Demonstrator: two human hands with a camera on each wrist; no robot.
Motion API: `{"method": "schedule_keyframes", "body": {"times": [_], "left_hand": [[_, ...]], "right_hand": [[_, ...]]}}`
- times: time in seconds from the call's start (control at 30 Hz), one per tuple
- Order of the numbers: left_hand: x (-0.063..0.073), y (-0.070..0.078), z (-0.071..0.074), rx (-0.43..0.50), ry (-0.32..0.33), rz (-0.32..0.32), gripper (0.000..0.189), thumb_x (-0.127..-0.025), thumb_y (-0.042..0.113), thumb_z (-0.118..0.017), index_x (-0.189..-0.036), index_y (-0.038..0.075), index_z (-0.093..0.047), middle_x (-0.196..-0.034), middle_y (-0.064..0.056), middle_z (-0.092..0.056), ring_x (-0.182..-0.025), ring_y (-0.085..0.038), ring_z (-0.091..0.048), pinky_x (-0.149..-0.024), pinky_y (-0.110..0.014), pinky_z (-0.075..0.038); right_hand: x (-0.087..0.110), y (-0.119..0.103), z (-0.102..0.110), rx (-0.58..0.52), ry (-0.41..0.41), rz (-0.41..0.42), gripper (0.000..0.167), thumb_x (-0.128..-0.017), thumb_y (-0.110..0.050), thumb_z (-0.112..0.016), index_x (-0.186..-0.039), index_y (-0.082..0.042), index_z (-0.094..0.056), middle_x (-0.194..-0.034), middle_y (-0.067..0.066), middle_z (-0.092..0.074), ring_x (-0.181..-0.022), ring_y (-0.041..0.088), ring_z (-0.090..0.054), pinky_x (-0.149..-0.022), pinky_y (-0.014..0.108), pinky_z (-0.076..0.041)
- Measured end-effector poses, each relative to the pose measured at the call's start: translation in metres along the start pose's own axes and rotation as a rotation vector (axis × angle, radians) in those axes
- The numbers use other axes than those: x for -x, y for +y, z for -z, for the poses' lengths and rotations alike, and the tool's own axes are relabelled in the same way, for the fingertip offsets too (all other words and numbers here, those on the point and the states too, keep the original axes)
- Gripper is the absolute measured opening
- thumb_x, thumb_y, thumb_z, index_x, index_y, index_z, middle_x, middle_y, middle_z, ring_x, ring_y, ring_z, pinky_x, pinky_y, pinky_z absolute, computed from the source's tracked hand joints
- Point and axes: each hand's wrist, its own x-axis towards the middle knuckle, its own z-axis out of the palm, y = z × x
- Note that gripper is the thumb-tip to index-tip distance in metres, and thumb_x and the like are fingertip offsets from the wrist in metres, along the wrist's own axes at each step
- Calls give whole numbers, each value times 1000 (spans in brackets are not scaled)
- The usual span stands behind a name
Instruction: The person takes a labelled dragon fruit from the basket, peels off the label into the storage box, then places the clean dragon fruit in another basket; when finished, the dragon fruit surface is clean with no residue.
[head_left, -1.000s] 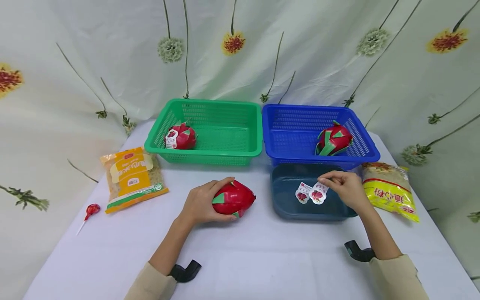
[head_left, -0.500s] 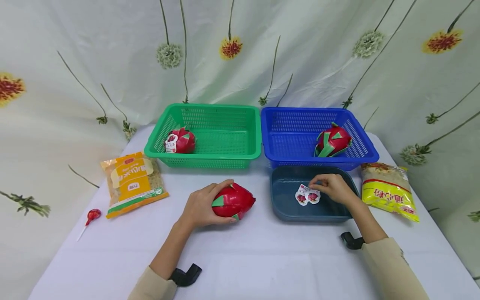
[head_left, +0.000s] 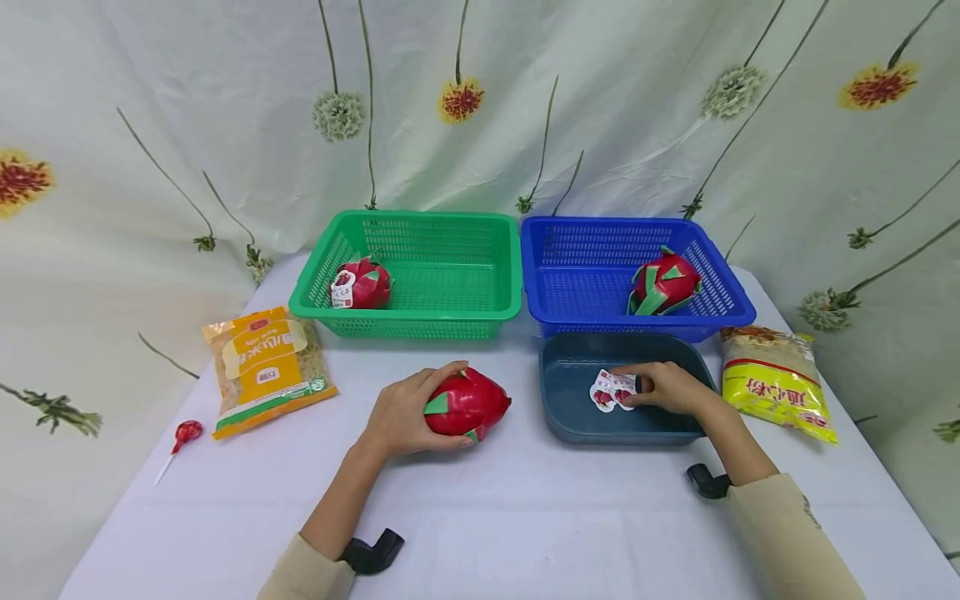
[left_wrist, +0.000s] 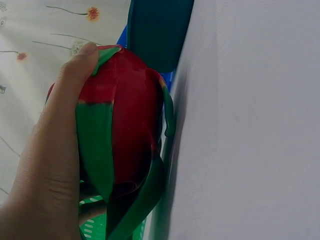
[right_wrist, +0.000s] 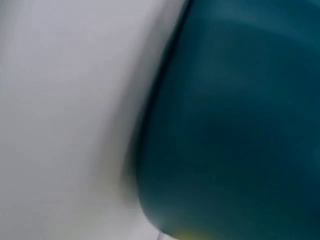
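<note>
The left hand (head_left: 408, 408) grips the red dragon fruit (head_left: 472, 402) from its left end, thumb on the near side and fingers round the far side; this grasp probably keeps the rounded body from rolling on the white table (head_left: 525, 517). The fruit lies just left of the dark tray (head_left: 558, 367), in front of the green basket (head_left: 405, 316). The right hand (head_left: 671, 387) reaches into the tray, index finger and thumb spread at the edges of the right one of two overlapping fruit labels (head_left: 602, 397); whether it pinches that label cannot be told. The tray wall likely keeps the flat labels together. The right wrist view shows no fingers.
</note>
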Motion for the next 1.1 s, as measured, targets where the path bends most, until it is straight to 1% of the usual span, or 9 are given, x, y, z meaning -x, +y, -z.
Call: {"method": "schedule_keyframes", "body": {"times": [0.2, 0.33, 0.47, 0.63, 0.73, 0.83, 0.9, 0.97, 1.1], "left_hand": [[0, -1, 1, -8, -12, 10, 93, -57, 70, -69, -137, 34, -39, -104, 2, -61, -92, -13, -58, -65, -31, -53], [0, -1, 1, -6, -4, 10, 92, -58, 73, -66, -137, 34, -39, -104, 3, -61, -91, -12, -58, -65, -30, -53], [1, -1, 1, -2, 0, 11, 92, -58, 71, -68, -137, 35, -39, -104, 3, -61, -91, -12, -58, -65, -30, -53], [1, -1, 0, -2, -3, 21, 93, -57, 69, -70, -138, 35, -38, -105, 3, -61, -92, -13, -58, -65, -31, -53], [1, -1, 0, -2, -6, 21, 93, -58, 70, -69, -138, 35, -38, -105, 3, -61, -92, -13, -58, -65, -32, -54], [1, -1, 0, -1, -7, 20, 93, -58, 70, -69, -138, 35, -38, -105, 3, -61, -92, -13, -58, -65, -32, -54], [1, -1, 0, 2, -8, 18, 93, -58, 70, -69, -138, 35, -38, -106, 3, -61, -92, -13, -58, -66, -31, -54], [1, -1, 0, 5, -5, 19, 93, -58, 69, -70, -138, 35, -38, -106, 3, -61, -92, -13, -58, -65, -31, -54], [1, -1, 1, 9, 1, 16, 93, -57, 68, -71, -138, 35, -38, -106, 3, -61, -92, -12, -58, -65, -31, -53]], "right_hand": [[2, -1, 0, 45, -65, -9, 62, -84, -32, -67, -137, -9, -45, -55, -5, -37, -49, 11, -36, -48, 23, -29], [2, -2, 1, 67, -83, -23, 66, -85, -36, -65, -140, -11, -40, -56, -4, -35, -49, 12, -35, -48, 24, -28], [2, -1, 1, 72, -84, -24, 68, -85, -36, -65, -141, -11, -37, -56, -4, -35, -50, 11, -35, -49, 24, -28], [4, -1, 0, 103, -14, 8, 70, -82, -36, -68, -140, -9, -39, -53, -6, -34, -46, 10, -33, -46, 23, -29], [4, -3, 0, 133, 39, -1, 71, -79, -37, -70, -138, -10, -43, -50, -6, -33, -43, 9, -33, -45, 23, -29], [4, -5, -1, 169, 89, -28, 71, -76, -40, -72, -136, -12, -47, -49, -6, -31, -42, 9, -32, -43, 22, -28], [4, -6, -2, 190, 119, -34, 69, -75, -41, -73, -133, -11, -50, -48, -6, -28, -41, 10, -31, -43, 22, -27], [4, -6, -3, 205, 141, -39, 67, -74, -40, -74, -130, -11, -54, -48, -5, -27, -41, 10, -31, -43, 23, -28], [4, -7, -3, 210, 151, -44, 60, -74, -39, -75, -125, -11, -59, -47, -5, -32, -47, 11, -35, -45, 24, -31]]}}
